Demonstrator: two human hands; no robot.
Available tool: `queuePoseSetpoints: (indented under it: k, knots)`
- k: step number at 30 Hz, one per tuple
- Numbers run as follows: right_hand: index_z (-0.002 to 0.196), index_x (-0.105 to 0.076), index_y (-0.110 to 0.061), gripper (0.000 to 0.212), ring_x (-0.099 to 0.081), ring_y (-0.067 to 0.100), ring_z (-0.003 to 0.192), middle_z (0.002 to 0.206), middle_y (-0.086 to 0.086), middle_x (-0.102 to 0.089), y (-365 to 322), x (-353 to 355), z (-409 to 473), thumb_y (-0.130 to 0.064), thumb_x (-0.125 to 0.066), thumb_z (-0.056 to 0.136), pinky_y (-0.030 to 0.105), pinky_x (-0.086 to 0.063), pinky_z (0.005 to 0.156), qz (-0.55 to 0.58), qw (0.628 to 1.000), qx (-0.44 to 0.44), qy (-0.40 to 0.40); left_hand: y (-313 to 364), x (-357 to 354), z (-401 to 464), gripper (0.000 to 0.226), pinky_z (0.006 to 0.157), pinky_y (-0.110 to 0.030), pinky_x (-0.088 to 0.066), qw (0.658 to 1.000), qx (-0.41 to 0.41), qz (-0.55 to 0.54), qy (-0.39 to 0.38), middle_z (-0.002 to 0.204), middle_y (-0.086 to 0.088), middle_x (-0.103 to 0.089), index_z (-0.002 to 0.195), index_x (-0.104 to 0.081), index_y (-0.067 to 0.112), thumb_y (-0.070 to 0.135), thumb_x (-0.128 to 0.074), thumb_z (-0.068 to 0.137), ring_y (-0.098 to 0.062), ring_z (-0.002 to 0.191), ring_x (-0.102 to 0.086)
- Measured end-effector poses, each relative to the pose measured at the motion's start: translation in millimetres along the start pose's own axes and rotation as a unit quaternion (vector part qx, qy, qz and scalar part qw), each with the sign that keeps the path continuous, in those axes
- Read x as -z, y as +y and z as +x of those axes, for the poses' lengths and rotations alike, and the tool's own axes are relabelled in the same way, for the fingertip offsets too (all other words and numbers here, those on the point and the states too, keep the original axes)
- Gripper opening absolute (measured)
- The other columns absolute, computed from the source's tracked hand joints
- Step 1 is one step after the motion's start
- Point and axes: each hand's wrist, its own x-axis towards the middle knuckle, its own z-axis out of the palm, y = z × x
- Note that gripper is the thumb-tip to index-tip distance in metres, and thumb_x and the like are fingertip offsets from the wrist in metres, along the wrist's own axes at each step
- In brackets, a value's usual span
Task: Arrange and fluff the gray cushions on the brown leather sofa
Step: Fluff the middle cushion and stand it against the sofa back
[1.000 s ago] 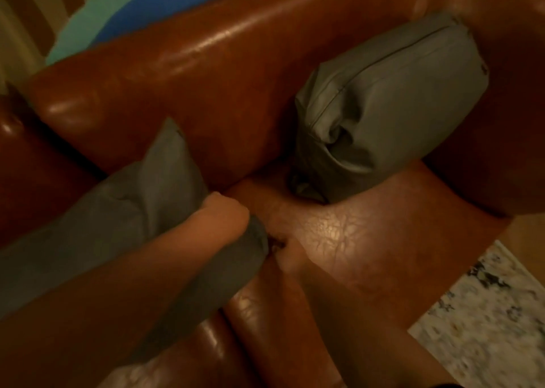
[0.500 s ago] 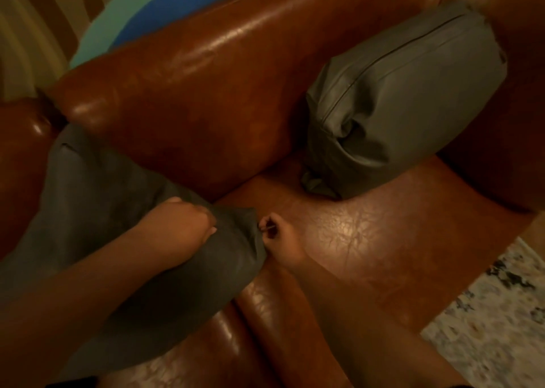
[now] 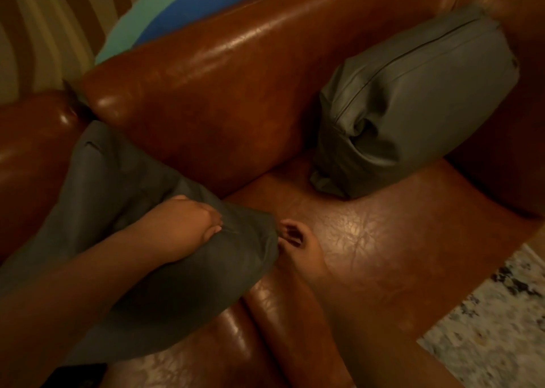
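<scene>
Both forearms bare to the frame edge, left hand (image 3: 188, 225) and right hand (image 3: 298, 240) ungloved, ringless

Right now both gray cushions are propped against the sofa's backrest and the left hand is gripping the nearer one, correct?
Not quite. In the head view only the far cushion is propped against the backrest. The nearer cushion lies across the seat with the left hand gripping its fabric.

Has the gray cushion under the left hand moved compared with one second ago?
Yes. The gray cushion under the left hand has swung toward the brown leather sofa's backrest: its far corner now sits at the gap beside the backrest's left end.
</scene>
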Motion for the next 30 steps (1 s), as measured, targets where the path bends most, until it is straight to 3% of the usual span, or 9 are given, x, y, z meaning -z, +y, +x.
queuePoseSetpoints:
  k: [3, 7, 10, 13, 15, 20, 22, 25, 30]
  knots:
    - [0.107, -0.069, -0.014, 0.028, -0.059, 0.013, 0.099, 0.105, 0.000, -0.061, -6.9, -1.9, 6.5, -0.006, -0.068, 0.080, 0.021, -0.046, 0.087, -0.170, 0.975, 0.134, -0.048, 2.7, 1.3, 1.5, 0.048, 0.095, -0.024, -0.032, 1.000, 0.000, 0.026, -0.012, 0.130, 0.014, -0.057, 0.123, -0.058, 0.032, 0.047, -0.020, 0.097, -0.006, 0.118, -0.053]
    - [0.112, -0.066, -0.005, 0.028, -0.059, 0.027, 0.103, 0.109, 0.014, -0.062, -5.5, -6.3, 19.7, -0.012, -0.065, 0.085, 0.032, -0.047, 0.086, -0.332, 0.928, 0.109, -0.129, 5.1, 1.2, 5.3, 0.036, 0.097, -0.026, -0.033, 0.999, -0.006, 0.033, -0.020, 0.131, 0.013, -0.056, 0.123, -0.057, 0.032, 0.043, -0.031, 0.100, -0.005, 0.120, -0.052]
    - [0.100, -0.066, -0.003, 0.018, -0.057, 0.025, 0.088, 0.095, 0.013, -0.058, -12.7, -0.2, 27.3, -0.011, -0.064, 0.083, 0.031, -0.043, 0.076, -0.321, 0.923, 0.138, -0.161, 3.2, -1.4, 5.2, 0.039, 0.096, -0.027, -0.034, 1.000, -0.005, 0.028, -0.007, 0.130, 0.012, -0.058, 0.122, -0.058, 0.031, 0.044, -0.029, 0.100, -0.006, 0.118, -0.053]
    - [0.080, -0.063, -0.012, 0.005, -0.057, 0.019, 0.076, 0.081, 0.005, -0.058, -7.6, 14.9, 25.2, -0.012, -0.061, 0.075, 0.033, -0.046, 0.073, -0.169, 0.978, 0.087, -0.091, -2.1, -2.2, 2.6, 0.047, 0.096, -0.026, -0.036, 1.000, -0.004, 0.023, 0.000, 0.128, 0.013, -0.060, 0.120, -0.060, 0.032, 0.047, -0.022, 0.096, -0.005, 0.117, -0.054]
    - [0.080, -0.064, -0.018, 0.008, -0.057, 0.014, 0.078, 0.080, 0.000, -0.060, 1.5, 19.6, 15.0, -0.012, -0.063, 0.075, 0.032, -0.046, 0.079, 0.019, 0.997, -0.039, -0.071, -2.1, -1.2, 1.8, 0.038, 0.097, -0.026, -0.036, 1.000, -0.009, 0.019, -0.006, 0.128, 0.014, -0.059, 0.120, -0.059, 0.032, 0.045, -0.031, 0.099, -0.004, 0.117, -0.053]
    - [0.090, -0.062, -0.006, 0.013, -0.065, 0.019, 0.089, 0.090, 0.011, -0.064, 14.2, 13.2, -13.2, 0.005, -0.055, 0.090, 0.026, -0.056, 0.083, 0.411, 0.882, -0.223, 0.066, -3.3, 5.8, 2.3, 0.033, 0.096, -0.025, -0.034, 1.000, 0.002, -0.006, -0.015, 0.128, 0.014, -0.059, 0.120, -0.060, 0.032, 0.043, -0.036, 0.099, -0.004, 0.117, -0.053]
    - [0.092, -0.063, -0.007, 0.013, -0.066, 0.022, 0.092, 0.092, 0.009, -0.066, 16.8, 21.7, -19.3, 0.004, -0.056, 0.090, 0.021, -0.057, 0.077, 0.324, 0.915, -0.207, 0.120, -7.6, 5.9, 1.7, 0.033, 0.097, -0.025, -0.035, 1.000, 0.007, -0.016, -0.015, 0.127, 0.015, -0.059, 0.118, -0.061, 0.033, 0.043, -0.037, 0.099, -0.004, 0.117, -0.053]
    - [0.104, -0.069, -0.018, 0.022, -0.065, 0.017, 0.104, 0.106, 0.001, -0.069, 9.0, 29.6, -16.4, -0.005, -0.067, 0.086, 0.022, -0.052, 0.090, 0.086, 0.988, -0.121, 0.035, -5.7, 5.6, 4.8, 0.033, 0.097, -0.025, -0.035, 1.000, 0.003, -0.008, -0.014, 0.127, 0.015, -0.059, 0.119, -0.061, 0.034, 0.042, -0.037, 0.099, -0.004, 0.117, -0.053]
    - [0.115, -0.066, -0.016, 0.035, -0.061, 0.010, 0.112, 0.118, 0.001, -0.067, -14.5, 5.8, 7.1, 0.000, -0.067, 0.084, 0.022, -0.047, 0.097, 0.015, 0.997, -0.013, -0.074, 8.0, 19.9, 15.5, 0.034, 0.096, -0.032, -0.042, 0.995, 0.048, -0.016, -0.089, 0.122, 0.006, -0.063, 0.114, -0.064, 0.030, 0.045, -0.038, 0.097, -0.015, 0.112, -0.057]
